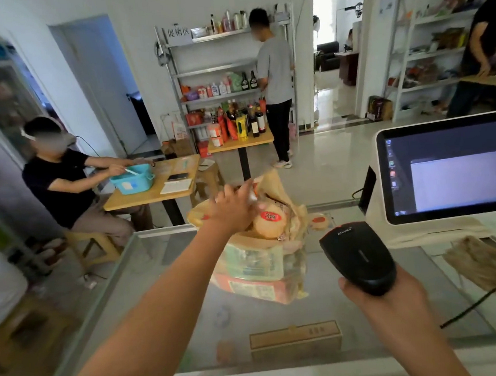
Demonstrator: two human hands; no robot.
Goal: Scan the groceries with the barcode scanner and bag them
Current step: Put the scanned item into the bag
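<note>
A translucent yellowish plastic bag [287, 253] stands on the glass counter [164, 268], filled with flat packets in green and red wrapping. On top lies a round bread pack [271, 221] with a red label. My left hand [233, 208] reaches into the bag's mouth and grips the wrapped bread pack at its top. My right hand [380, 296] holds a black barcode scanner [357, 256] to the right of the bag, its head pointing toward the bag. Another round pack [317, 221] lies behind the bag.
A white checkout screen [453, 168] stands at the right, with the scanner's cable [484, 297] and a brown cloth [484, 267] below it. A box [296, 340] shows under the glass. One person sits at a table on the left; two others stand by shelves behind.
</note>
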